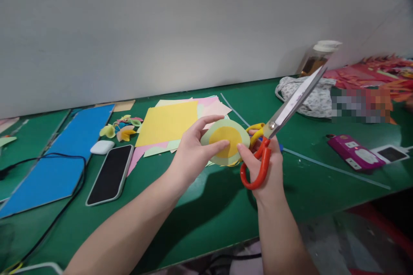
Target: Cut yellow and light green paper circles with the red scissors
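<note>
Green tabletop (306, 184), pale wall (161, 30) along its far side. Reference for all places: yellow sheet (167, 122), lying on a loose pile of pink, pale green and cream papers (217, 109).

Item in hand: pale green disc (222, 123), just right of the yellow sheet and a little nearer the wearer, held up off the table. Smaller yellow round (226, 134) sits on its upper face; further paper edges show below the rim.

Left hand (193, 142): pinching the disc from its left side, thumb flat on the yellow round, index finger arched behind the far rim. Right hand (274, 163): thumb pressed on the right part of the disc, other fingers mostly hidden behind it. Scissors (272, 126) also carried on the right hand, red loop about the thumb's base, yellow loop beyond; blades point up and away to the right, lying close together.

Left of the yellow sheet: cluster of curled paper petals (125, 134); then blue board (67, 172), black cable (84, 167) across it. Left and nearer: white case (102, 147), phone (111, 175) face up, dark screen.

Well right of the yellow sheet: patterned cloth (318, 99), white-lidded jar (314, 60) behind it, purple device (355, 152) nearer the wearer.
</note>
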Action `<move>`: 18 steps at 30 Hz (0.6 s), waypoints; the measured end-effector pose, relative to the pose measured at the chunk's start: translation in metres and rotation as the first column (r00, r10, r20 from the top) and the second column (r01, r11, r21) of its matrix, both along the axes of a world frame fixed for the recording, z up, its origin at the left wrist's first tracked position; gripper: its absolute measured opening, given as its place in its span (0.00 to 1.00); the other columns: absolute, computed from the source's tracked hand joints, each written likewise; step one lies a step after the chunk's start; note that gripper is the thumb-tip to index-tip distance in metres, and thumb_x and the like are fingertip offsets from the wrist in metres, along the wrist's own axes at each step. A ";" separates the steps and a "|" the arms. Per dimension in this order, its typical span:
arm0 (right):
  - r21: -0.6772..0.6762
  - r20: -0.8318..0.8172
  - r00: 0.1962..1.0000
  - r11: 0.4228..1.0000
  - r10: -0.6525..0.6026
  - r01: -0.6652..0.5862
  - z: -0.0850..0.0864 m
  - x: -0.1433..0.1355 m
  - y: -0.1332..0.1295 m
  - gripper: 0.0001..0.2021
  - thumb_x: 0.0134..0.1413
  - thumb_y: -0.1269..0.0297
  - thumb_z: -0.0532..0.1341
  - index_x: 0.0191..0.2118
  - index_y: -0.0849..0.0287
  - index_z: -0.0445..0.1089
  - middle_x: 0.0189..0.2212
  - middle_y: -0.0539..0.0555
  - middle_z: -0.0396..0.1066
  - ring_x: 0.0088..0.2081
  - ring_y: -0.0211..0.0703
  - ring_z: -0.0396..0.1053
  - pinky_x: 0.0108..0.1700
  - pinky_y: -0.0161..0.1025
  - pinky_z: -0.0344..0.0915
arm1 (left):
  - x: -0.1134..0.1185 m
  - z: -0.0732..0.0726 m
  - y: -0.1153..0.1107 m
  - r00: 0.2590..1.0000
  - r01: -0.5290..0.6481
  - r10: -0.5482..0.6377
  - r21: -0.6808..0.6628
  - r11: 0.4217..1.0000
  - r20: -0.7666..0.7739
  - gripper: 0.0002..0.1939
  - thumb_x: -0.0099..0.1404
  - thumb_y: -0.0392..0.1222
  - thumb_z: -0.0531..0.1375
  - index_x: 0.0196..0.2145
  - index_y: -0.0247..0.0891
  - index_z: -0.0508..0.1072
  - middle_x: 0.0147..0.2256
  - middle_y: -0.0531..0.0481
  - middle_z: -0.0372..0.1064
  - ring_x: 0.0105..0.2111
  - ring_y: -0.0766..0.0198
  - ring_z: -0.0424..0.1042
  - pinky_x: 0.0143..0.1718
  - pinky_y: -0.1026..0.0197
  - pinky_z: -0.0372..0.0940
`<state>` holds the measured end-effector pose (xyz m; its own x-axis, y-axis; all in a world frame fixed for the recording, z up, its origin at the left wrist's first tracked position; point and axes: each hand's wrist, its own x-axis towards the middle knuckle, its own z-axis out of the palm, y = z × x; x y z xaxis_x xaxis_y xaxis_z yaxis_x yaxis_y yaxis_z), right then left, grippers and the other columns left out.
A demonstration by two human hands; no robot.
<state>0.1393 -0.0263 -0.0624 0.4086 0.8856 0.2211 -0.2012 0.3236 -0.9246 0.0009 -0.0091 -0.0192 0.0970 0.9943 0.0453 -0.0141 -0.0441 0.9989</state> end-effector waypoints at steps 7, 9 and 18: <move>-0.001 -0.004 1.000 1.000 0.023 -0.023 0.000 -0.001 0.000 0.16 0.39 0.70 0.69 0.36 0.53 0.67 0.30 0.45 0.73 0.25 0.36 0.71 0.29 0.36 0.71 | 0.000 0.003 -0.002 1.000 -0.007 0.007 0.009 1.000 0.007 0.22 0.53 0.34 0.69 0.46 0.47 0.75 0.33 0.57 0.76 0.30 0.69 0.76 0.30 0.70 0.72; -0.020 -0.008 1.000 1.000 0.011 -0.011 -0.001 -0.001 0.000 0.17 0.38 0.70 0.70 0.37 0.53 0.68 0.30 0.45 0.73 0.26 0.36 0.71 0.28 0.35 0.70 | 0.000 0.002 -0.003 1.000 0.000 0.000 0.033 0.999 0.008 0.22 0.54 0.35 0.69 0.47 0.47 0.74 0.35 0.57 0.75 0.31 0.69 0.75 0.31 0.70 0.72; -0.121 -0.130 0.981 0.980 0.144 -0.160 -0.001 0.005 0.002 0.16 0.45 0.62 0.70 0.38 0.54 0.65 0.26 0.43 0.68 0.22 0.32 0.65 0.26 0.33 0.66 | -0.010 0.007 0.005 0.989 -0.141 0.133 0.161 0.977 0.061 0.24 0.52 0.38 0.71 0.48 0.46 0.74 0.37 0.54 0.75 0.33 0.64 0.76 0.33 0.64 0.74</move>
